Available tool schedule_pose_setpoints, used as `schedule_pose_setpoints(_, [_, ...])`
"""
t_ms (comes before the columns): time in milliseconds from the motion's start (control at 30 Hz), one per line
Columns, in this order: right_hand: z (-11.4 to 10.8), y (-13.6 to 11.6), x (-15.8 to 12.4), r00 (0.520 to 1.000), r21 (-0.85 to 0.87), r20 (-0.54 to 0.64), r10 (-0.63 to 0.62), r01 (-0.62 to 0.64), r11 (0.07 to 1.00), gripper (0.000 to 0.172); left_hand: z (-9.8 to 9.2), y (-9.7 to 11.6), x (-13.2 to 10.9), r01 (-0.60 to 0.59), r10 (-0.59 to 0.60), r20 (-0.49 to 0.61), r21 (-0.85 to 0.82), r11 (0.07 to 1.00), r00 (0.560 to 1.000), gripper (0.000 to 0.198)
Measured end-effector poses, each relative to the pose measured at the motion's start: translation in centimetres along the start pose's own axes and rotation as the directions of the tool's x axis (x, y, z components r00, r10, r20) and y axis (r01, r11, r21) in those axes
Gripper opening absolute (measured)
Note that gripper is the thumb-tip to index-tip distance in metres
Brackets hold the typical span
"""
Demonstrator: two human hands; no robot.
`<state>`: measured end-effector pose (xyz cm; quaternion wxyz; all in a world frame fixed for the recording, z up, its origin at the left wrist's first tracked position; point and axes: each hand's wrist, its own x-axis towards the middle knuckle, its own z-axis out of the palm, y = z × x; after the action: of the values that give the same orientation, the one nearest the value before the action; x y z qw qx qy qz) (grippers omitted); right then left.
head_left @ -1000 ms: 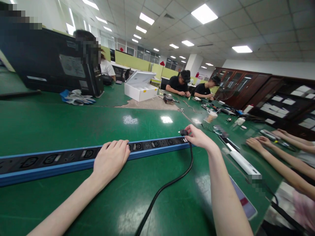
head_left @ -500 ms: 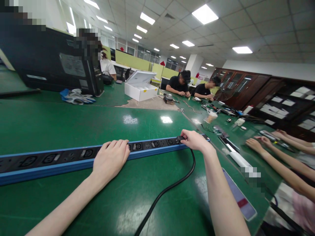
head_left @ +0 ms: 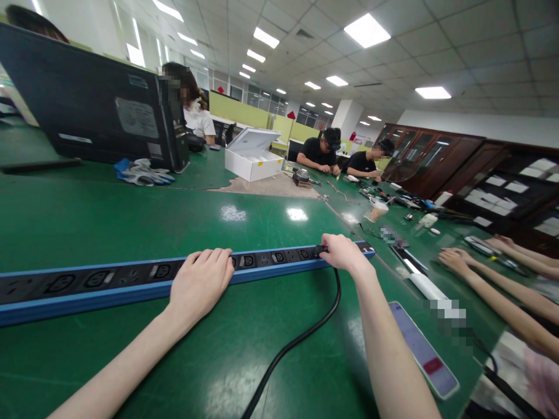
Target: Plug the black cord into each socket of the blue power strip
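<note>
A long blue-edged power strip (head_left: 109,294) with black sockets runs across the green table in front of me. My left hand (head_left: 204,278) lies over its middle, fingers wrapped across the far edge. At the strip's right end, my right hand (head_left: 343,254) grips a black plug (head_left: 321,251) down against a socket. Fingers partly cover the plug, so I cannot tell how deep it sits. From it a thick black cable (head_left: 301,347) curves down towards the front of the table.
Right of my right forearm lies a phone (head_left: 423,349). A black computer case (head_left: 109,110), gloves (head_left: 143,172) and an open white box (head_left: 254,163) stand further back. Another person's hands (head_left: 454,259) rest on the table at right; more people sit beyond.
My right hand and the plug look slightly lower against the strip, and the cable's bend has moved a little left. My left hand stays on the strip. The view has shifted slightly.
</note>
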<state>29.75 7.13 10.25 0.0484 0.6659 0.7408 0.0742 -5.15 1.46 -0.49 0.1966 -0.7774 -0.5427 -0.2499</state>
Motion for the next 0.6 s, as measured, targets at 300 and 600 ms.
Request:
schedule_pose_setpoints(300, [1.2,1.1,1.1,0.995,0.186,0.042,-0.089,0.080,0.979,0.016,-0.1,0.0,0.0,0.005,-0.005,-0.024,-0.013,1.000,1.000,0.035])
schedule_pose_setpoints(600, [1.6,-0.6,0.1,1.000,0.026,-0.010,0.021,-0.021,0.999,0.023,-0.1,0.1,0.0,0.013,-0.013,0.008,0.041,0.999,1.000,0.035])
